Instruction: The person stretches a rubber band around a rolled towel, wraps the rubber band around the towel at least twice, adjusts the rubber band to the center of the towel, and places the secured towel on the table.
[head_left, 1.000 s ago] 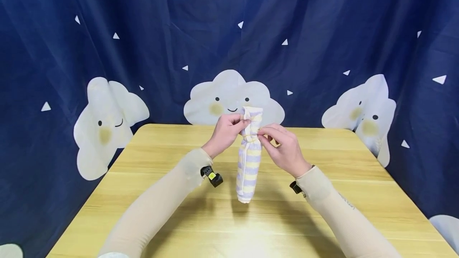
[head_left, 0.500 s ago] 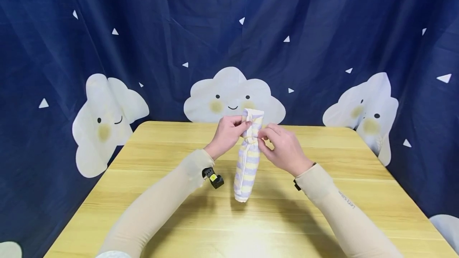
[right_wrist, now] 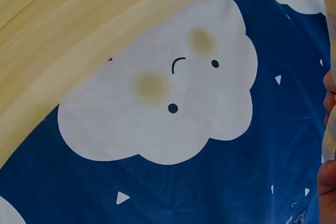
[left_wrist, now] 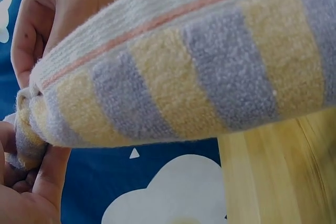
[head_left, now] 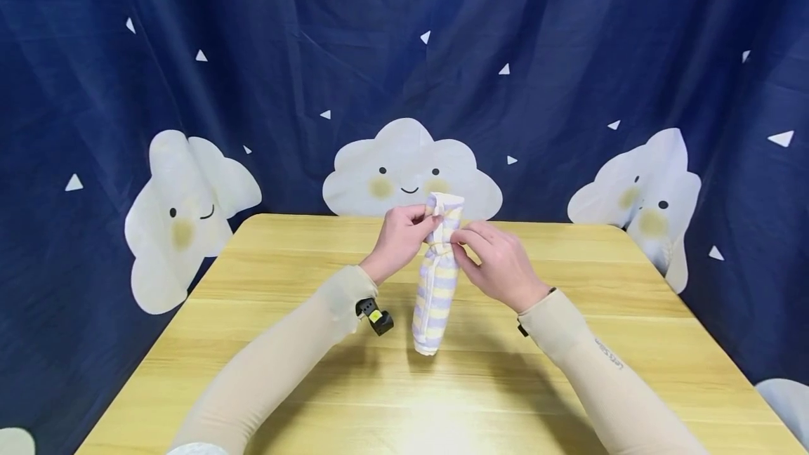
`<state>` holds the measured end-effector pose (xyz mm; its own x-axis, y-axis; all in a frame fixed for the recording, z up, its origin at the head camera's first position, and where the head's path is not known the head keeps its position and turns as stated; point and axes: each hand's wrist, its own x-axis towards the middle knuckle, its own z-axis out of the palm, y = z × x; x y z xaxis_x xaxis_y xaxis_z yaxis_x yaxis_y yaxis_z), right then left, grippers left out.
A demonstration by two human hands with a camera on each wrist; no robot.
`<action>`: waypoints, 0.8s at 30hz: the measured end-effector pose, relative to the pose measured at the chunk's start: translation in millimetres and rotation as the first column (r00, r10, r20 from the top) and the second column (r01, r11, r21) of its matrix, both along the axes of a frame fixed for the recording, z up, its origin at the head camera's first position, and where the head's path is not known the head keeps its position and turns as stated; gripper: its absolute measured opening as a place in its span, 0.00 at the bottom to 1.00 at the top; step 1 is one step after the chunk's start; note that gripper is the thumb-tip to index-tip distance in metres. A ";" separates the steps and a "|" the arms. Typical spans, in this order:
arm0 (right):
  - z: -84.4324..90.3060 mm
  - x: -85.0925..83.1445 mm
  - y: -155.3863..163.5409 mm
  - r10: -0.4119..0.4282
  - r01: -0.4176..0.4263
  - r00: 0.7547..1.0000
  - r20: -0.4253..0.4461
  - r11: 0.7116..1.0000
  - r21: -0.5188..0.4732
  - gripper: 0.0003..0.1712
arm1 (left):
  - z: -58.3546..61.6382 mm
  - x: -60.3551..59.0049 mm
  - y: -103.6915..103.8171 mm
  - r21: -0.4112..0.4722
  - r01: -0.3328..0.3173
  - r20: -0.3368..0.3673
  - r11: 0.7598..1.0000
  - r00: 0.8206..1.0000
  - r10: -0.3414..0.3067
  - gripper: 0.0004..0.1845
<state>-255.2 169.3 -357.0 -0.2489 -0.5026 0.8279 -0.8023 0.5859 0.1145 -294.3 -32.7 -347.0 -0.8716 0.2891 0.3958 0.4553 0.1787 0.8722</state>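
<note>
A rolled towel (head_left: 436,293) with lilac, pale yellow and white stripes stands nearly upright above the table, its lower end tilted slightly left. Below its top, a thin yellow band (head_left: 440,248) cinches the roll into a narrow waist. My left hand (head_left: 399,236) grips the roll above the band, thumb in front. From the other side, my right hand (head_left: 496,258) pinches at the waist with thumb and forefinger, right beside the band. In the left wrist view the towel (left_wrist: 210,66) fills the middle, showing a white edge with a pink line; its gathered neck is partly hidden by fingers.
A light wood table (head_left: 316,385) lies beneath both arms. Behind it hangs a dark blue curtain (head_left: 354,34) printed with smiling white clouds and small triangles. Each wrist carries a small black camera, the left one (head_left: 378,318) showing a yellow label.
The towel's lower end has swung slightly left. My right fingertips have shifted a little left along the waist. My left hand keeps its grip, and the head view has tilted slightly.
</note>
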 end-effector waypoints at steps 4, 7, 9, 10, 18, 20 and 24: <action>2.9 1.7 -0.9 -0.028 0.027 0.999 0.022 0.999 0.034 0.07 | 1.4 1.2 -0.5 -0.019 -0.013 -0.024 1.000 1.000 0.013 0.20; 7.1 3.3 -1.6 -0.062 0.058 0.997 0.042 0.995 0.084 0.07 | 2.1 2.8 0.8 -0.038 -0.018 -0.034 0.999 0.999 0.016 0.19; 9.7 3.8 -2.0 -0.076 0.069 0.996 0.054 0.991 0.117 0.07 | 1.8 3.6 1.6 -0.048 -0.017 -0.031 0.999 0.999 0.015 0.19; 10.4 3.5 -2.0 -0.075 0.068 0.996 0.055 0.990 0.126 0.07 | 1.7 3.7 2.0 -0.049 -0.014 -0.026 0.999 1.000 0.013 0.19; 2.3 11.1 -1.0 0.052 -0.069 0.985 0.162 0.992 0.101 0.06 | 3.9 0.4 3.2 0.018 0.004 0.076 1.000 0.997 -0.005 0.17; -0.3 14.8 -1.9 0.071 -0.098 0.972 0.225 0.989 0.109 0.07 | 4.6 -0.9 2.3 0.034 0.001 0.094 0.999 0.996 -0.004 0.16; -2.6 23.4 -2.6 0.042 -0.095 0.947 0.319 0.984 0.151 0.08 | 4.7 -2.5 -1.3 0.057 -0.009 0.103 0.998 0.995 0.003 0.17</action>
